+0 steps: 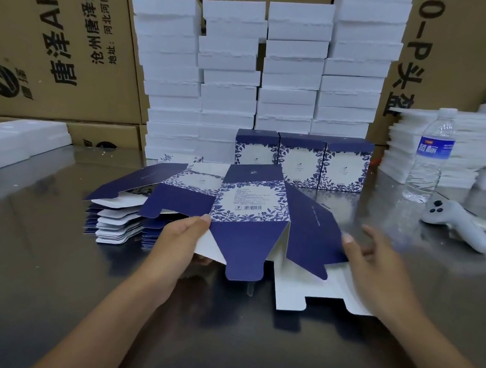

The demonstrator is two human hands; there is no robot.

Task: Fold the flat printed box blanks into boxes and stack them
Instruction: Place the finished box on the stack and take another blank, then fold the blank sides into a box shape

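- Starting left: bare shiny steel table (35,237), then a pile of flat blanks (118,218).
- And the hands?
- Apart. The left hand (182,237) pinches the navy, leaf-printed blank (251,205), white underneath, at its left edge, raised over the table's middle; the right hand (378,258), fingers loose, has its thumb on the right flap. Open tabletop runs to a bottle (432,155)

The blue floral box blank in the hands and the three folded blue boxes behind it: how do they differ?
The blue floral cardboard blank is unfolded, flaps spread; the three folded blue boxes are closed cuboids. The blank shows white inner card; the boxes show only print. The left hand holds the blank; the boxes stand on the metal table. Same floral print.
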